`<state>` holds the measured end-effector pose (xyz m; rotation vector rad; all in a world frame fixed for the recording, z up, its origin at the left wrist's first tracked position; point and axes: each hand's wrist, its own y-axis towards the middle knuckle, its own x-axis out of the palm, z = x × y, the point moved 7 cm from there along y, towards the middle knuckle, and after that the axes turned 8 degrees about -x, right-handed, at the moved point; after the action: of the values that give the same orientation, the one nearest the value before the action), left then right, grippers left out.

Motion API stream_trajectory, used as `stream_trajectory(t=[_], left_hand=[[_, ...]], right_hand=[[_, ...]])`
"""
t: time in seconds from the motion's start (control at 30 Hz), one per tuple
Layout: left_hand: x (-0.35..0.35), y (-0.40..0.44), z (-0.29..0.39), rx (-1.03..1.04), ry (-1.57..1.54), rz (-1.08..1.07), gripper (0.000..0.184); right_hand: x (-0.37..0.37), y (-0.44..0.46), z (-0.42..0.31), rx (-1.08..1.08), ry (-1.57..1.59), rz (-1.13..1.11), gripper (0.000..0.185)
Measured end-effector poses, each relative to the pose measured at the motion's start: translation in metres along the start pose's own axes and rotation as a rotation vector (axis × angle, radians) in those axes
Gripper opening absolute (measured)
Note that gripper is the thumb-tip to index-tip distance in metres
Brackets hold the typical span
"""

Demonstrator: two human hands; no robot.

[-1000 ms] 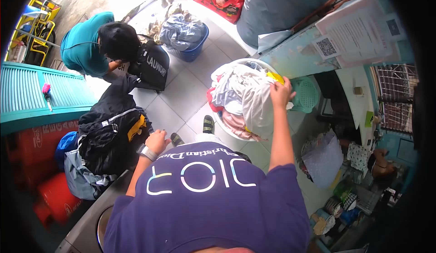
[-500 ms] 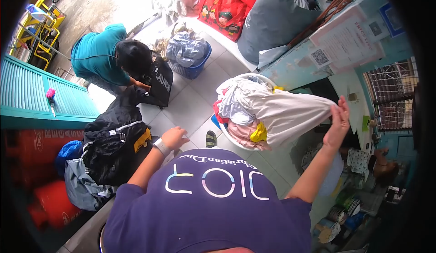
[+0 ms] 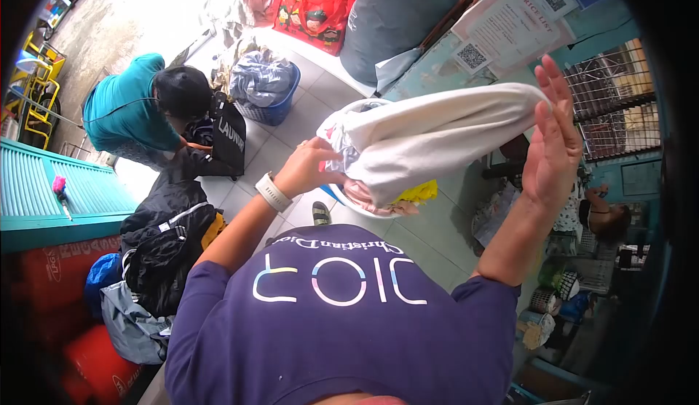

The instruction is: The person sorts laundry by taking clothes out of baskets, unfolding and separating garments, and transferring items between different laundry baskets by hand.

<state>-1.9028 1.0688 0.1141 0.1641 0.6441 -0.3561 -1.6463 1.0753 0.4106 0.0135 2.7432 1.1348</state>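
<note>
A white cloth (image 3: 444, 132) stretches from the laundry basket (image 3: 362, 210) up to my right hand (image 3: 553, 139), which grips its far end between thumb and fingers, the fingers pointing upward. My left hand (image 3: 304, 168), with a light watch on the wrist, reaches to the left side of the pile; its fingertips are at the clothes, and whether they grip any is unclear. Pink cloth (image 3: 368, 195) and yellow cloth (image 3: 421, 191) show below the white one in the round basket.
Another person (image 3: 124, 106) in teal bends over a black laundry bag (image 3: 229, 136). A blue basket (image 3: 271, 112) of clothes stands beyond. Dark clothes (image 3: 164, 234) are heaped at left, near red gas cylinders (image 3: 98, 361). A grey bag (image 3: 386, 23) stands at the top.
My right hand has drawn the white cloth up and out to the right from the basket. My left hand has moved forward and right to the pile.
</note>
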Motion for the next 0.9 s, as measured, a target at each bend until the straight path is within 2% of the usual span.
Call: stream_trajectory(t=[0.03, 0.07, 0.17, 0.2, 0.23, 0.3, 0.33, 0.37, 0.43, 0.47, 0.5, 0.67, 0.8, 0.9], left_hand=[[-0.004, 0.001, 0.009, 0.003, 0.026, 0.077, 0.064], [-0.005, 0.003, 0.012, -0.062, 0.063, 0.098, 0.092], [-0.005, 0.016, 0.016, -0.099, 0.085, 0.223, 0.1], [-0.006, 0.02, 0.016, -0.093, 0.072, 0.289, 0.08], [-0.007, 0.027, 0.006, -0.094, 0.07, 0.291, 0.08], [0.007, 0.047, -0.018, -0.054, -0.048, -0.002, 0.057], [-0.001, 0.054, -0.031, -0.165, -0.219, 0.026, 0.038], [0.011, 0.065, -0.058, -0.184, -0.452, -0.109, 0.035], [-0.014, 0.07, -0.06, -0.201, -0.576, -0.137, 0.033], [-0.026, 0.074, -0.064, -0.217, -0.535, -0.154, 0.034], [-0.037, 0.075, -0.061, -0.263, -0.483, -0.148, 0.024], [-0.047, 0.084, -0.082, -0.334, -0.397, -0.127, 0.024], [-0.047, 0.092, -0.081, -0.373, -0.196, -0.091, 0.026], [-0.053, 0.094, -0.056, -0.387, -0.008, -0.097, 0.027]], right_hand=[[0.004, 0.005, -0.004, 0.002, -0.002, -0.004, 0.021], [0.009, 0.012, -0.008, -0.038, 0.067, -0.02, 0.02], [0.018, 0.036, -0.024, -0.083, 0.142, 0.017, 0.02], [0.018, 0.046, -0.027, -0.093, 0.149, 0.072, 0.022], [0.018, 0.057, -0.026, -0.093, 0.148, 0.069, 0.022], [-0.004, 0.08, -0.019, -0.123, -0.019, 0.229, 0.029], [-0.015, 0.088, -0.009, -0.071, -0.1, 0.289, 0.03], [-0.03, 0.096, 0.004, -0.019, -0.179, 0.348, 0.031], [-0.068, 0.111, 0.045, 0.065, -0.355, 0.378, 0.034], [-0.085, 0.113, 0.066, 0.065, -0.346, 0.369, 0.034], [-0.099, 0.112, 0.091, 0.095, -0.365, 0.337, 0.032], [-0.105, 0.075, 0.158, 0.175, -0.486, 0.24, 0.031], [-0.063, 0.044, 0.177, 0.136, -0.493, 0.131, 0.026], [0.002, 0.022, 0.176, 0.02, -0.562, -0.104, 0.021]])
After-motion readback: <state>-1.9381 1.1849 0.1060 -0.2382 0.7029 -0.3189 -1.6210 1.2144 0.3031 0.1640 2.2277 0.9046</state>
